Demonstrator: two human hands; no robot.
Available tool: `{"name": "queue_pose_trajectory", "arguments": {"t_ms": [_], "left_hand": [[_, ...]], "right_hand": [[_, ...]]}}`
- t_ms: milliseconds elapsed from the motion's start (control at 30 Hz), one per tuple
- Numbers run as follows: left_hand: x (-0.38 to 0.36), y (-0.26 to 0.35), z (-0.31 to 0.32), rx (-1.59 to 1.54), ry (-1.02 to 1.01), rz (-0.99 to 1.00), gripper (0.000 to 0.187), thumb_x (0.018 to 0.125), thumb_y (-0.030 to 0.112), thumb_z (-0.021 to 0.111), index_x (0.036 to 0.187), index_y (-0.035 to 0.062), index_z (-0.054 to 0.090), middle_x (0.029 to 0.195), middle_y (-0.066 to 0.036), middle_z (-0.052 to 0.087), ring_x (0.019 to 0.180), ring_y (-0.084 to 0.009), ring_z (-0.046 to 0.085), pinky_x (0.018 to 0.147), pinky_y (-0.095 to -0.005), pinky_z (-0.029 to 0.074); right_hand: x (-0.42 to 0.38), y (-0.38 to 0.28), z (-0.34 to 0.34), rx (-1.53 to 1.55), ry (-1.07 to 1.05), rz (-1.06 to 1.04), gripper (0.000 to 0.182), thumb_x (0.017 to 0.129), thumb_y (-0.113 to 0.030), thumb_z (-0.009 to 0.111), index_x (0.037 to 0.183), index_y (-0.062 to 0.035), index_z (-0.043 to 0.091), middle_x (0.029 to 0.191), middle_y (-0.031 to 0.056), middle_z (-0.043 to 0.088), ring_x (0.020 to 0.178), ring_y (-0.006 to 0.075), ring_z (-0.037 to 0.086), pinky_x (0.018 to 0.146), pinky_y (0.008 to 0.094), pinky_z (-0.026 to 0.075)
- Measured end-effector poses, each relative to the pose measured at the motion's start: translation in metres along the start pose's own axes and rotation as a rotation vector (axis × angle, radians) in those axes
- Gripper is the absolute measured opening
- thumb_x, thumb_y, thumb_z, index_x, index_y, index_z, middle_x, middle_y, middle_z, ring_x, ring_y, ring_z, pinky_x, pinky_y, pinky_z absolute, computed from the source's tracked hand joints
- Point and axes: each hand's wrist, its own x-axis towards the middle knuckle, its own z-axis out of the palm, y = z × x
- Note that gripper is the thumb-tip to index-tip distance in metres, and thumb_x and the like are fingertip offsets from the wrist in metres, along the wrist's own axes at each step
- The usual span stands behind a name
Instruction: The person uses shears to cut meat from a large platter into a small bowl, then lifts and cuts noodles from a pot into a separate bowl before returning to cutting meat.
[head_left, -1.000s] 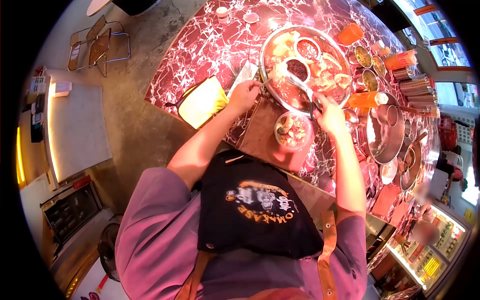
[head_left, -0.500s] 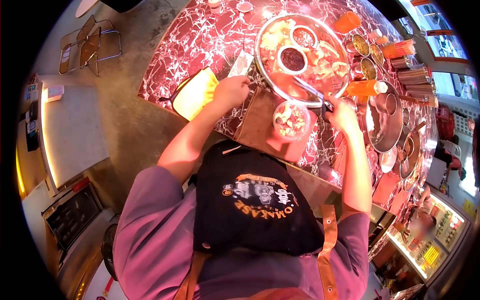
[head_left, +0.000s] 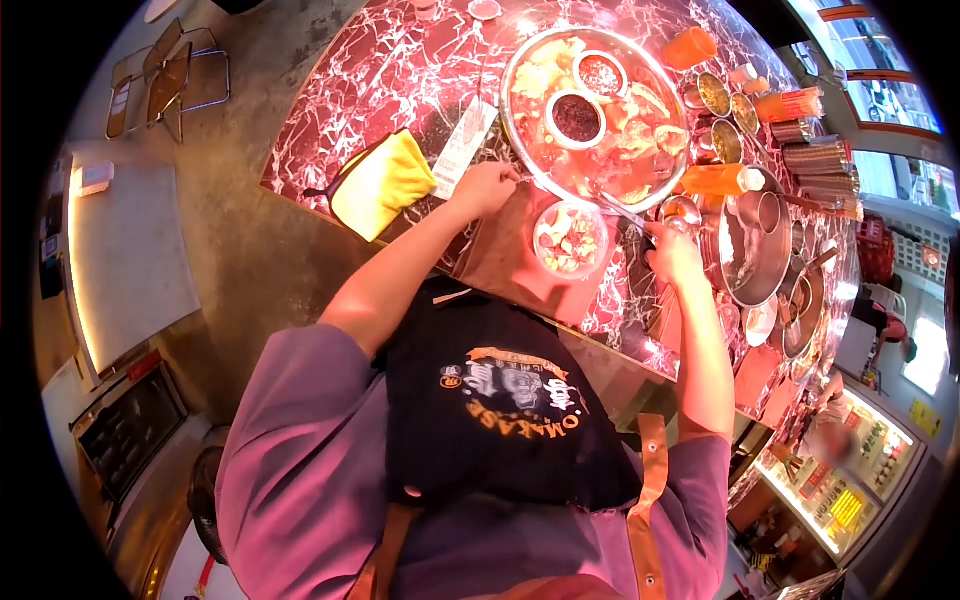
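My right hand (head_left: pixel 673 252) is wrapped round the black handle of a pair of scissors (head_left: pixel 622 210), whose metal blades point up and left over the near rim of a round tray (head_left: pixel 513 128). The tray carries pieces of food and two small bowls, one with dark contents (head_left: pixel 577 118) and one with reddish contents (head_left: pixel 600 74). Left of the tray, my left hand (head_left: pixel 487 188) is closed with curled fingers; whatever they may hold is hidden. Between my hands stands a clear bowl of cut pieces (head_left: pixel 570 240). A printed paper slip (head_left: pixel 464 150) lies beyond my left hand.
A yellow cloth (head_left: pixel 388 185) lies at the table's left edge. To the right are an orange bottle (head_left: pixel 715 180), a large metal pan (head_left: pixel 745 262), metal cups of condiments (head_left: pixel 714 94) and bundled sticks (head_left: pixel 822 160). Another person (head_left: pixel 828 440) is at the far right.
The scissors have dropped lower and nearer to me, with less blade over the tray. My left hand has shifted slightly from the paper slip, which shows more fully. The whole view has shifted a little.
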Motion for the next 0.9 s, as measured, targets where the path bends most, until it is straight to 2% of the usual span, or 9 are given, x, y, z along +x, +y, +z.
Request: {"name": "queue_pose_trajectory", "arguments": {"t_ms": [67, 133, 333, 467, 533, 600, 667, 800, 900], "left_hand": [[-0.021, 0.017, -0.019, -0.045, -0.063, -0.077, 0.030, 0.087, 0.028, 0.057, 0.104, 0.0095, 0.075, 0.100, -0.015, 0.074, 0.094, -0.0351, 0.069, 0.084, -0.0434, 0.054], [-0.033, 0.025, -0.031, 0.063, 0.056, -0.161, 0.030, 0.088, 0.028, 0.056, 0.104, 0.0107, 0.074, 0.100, -0.014, 0.074, 0.095, -0.0346, 0.069, 0.084, -0.0436, 0.054], [0.011, 0.010, -0.017, 0.145, 0.054, 0.080, 0.028, 0.088, 0.022, 0.057, 0.104, 0.0062, 0.073, 0.094, -0.016, 0.073, 0.089, -0.0338, 0.069, 0.080, -0.0415, 0.054], [0.030, -0.002, -0.007, -0.096, -0.091, 0.026, 0.026, 0.087, 0.016, 0.061, 0.105, 0.0015, 0.073, 0.090, -0.013, 0.073, 0.084, -0.0225, 0.068, 0.079, -0.0340, 0.052], [0.028, -0.009, -0.011, -0.253, -0.132, -0.040, 0.024, 0.086, 0.014, 0.063, 0.104, 0.0013, 0.074, 0.090, -0.009, 0.072, 0.083, -0.0159, 0.064, 0.078, -0.0310, 0.051], [0.020, -0.016, -0.010, -0.222, -0.141, -0.064, 0.024, 0.088, 0.013, 0.063, 0.106, 0.0007, 0.073, 0.092, -0.007, 0.072, 0.083, -0.0130, 0.063, 0.077, -0.0297, 0.051], [0.020, -0.027, -0.006, -0.382, -0.126, -0.156, 0.025, 0.092, 0.013, 0.061, 0.111, 0.0007, 0.071, 0.092, -0.007, 0.071, 0.085, -0.0114, 0.062, 0.077, -0.0288, 0.051], [0.000, -0.025, -0.015, -0.412, -0.182, -0.160, 0.026, 0.095, 0.013, 0.059, 0.115, -0.0006, 0.069, 0.092, -0.007, 0.071, 0.084, -0.0112, 0.063, 0.076, -0.0275, 0.050], [-0.012, 0.009, -0.045, 0.003, -0.093, -0.064, 0.029, 0.098, 0.016, 0.056, 0.117, -0.0014, 0.068, 0.093, -0.008, 0.073, 0.083, -0.0128, 0.065, 0.078, -0.0290, 0.052]], "right_hand": [[-0.001, 0.009, 0.003, 0.036, -0.011, 0.028, 0.049, 0.078, -0.015, 0.066, 0.127, -0.0155, 0.064, 0.108, 0.0218, 0.071, 0.105, 0.0383, 0.067, 0.093, 0.0475, 0.053], [0.000, 0.017, 0.011, 0.042, -0.019, 0.022, 0.051, 0.079, -0.016, 0.066, 0.129, -0.0161, 0.063, 0.108, 0.0210, 0.071, 0.105, 0.0379, 0.067, 0.092, 0.0478, 0.053], [-0.002, 0.021, 0.019, 0.078, 0.024, 0.013, 0.053, 0.078, -0.015, 0.068, 0.131, -0.0160, 0.062, 0.109, 0.0197, 0.071, 0.104, 0.0383, 0.067, 0.092, 0.0472, 0.052], [-0.018, 0.028, 0.024, 0.184, 0.104, 0.005, 0.055, 0.077, -0.015, 0.072, 0.130, -0.0151, 0.061, 0.108, 0.0209, 0.071, 0.104, 0.0376, 0.067, 0.091, 0.0454, 0.053], [-0.028, 0.024, 0.029, 0.512, 0.155, 0.010, 0.053, 0.077, -0.014, 0.072, 0.129, -0.0133, 0.061, 0.107, 0.0202, 0.071, 0.102, 0.0347, 0.069, 0.090, 0.0417, 0.053], [-0.029, 0.000, 0.016, 0.669, 0.075, 0.055, 0.051, 0.077, -0.016, 0.070, 0.127, -0.0108, 0.060, 0.109, 0.0192, 0.070, 0.102, 0.0325, 0.069, 0.090, 0.0371, 0.052], [-0.006, -0.005, 0.037, 0.670, 0.072, 0.007, 0.051, 0.077, -0.020, 0.071, 0.127, -0.0100, 0.060, 0.111, 0.0194, 0.070, 0.105, 0.0338, 0.068, 0.091, 0.0391, 0.052], [0.015, -0.031, 0.044, 0.631, 0.098, 0.038, 0.055, 0.079, -0.021, 0.073, 0.132, -0.0125, 0.059, 0.118, 0.0209, 0.068, 0.111, 0.0370, 0.065, 0.094, 0.0440, 0.051], [0.010, -0.040, 0.037, 0.335, 0.168, 0.057, 0.060, 0.077, -0.015, 0.074, 0.135, -0.0167, 0.059, 0.120, 0.0208, 0.064, 0.114, 0.0380, 0.061, 0.095, 0.0458, 0.051]]}}
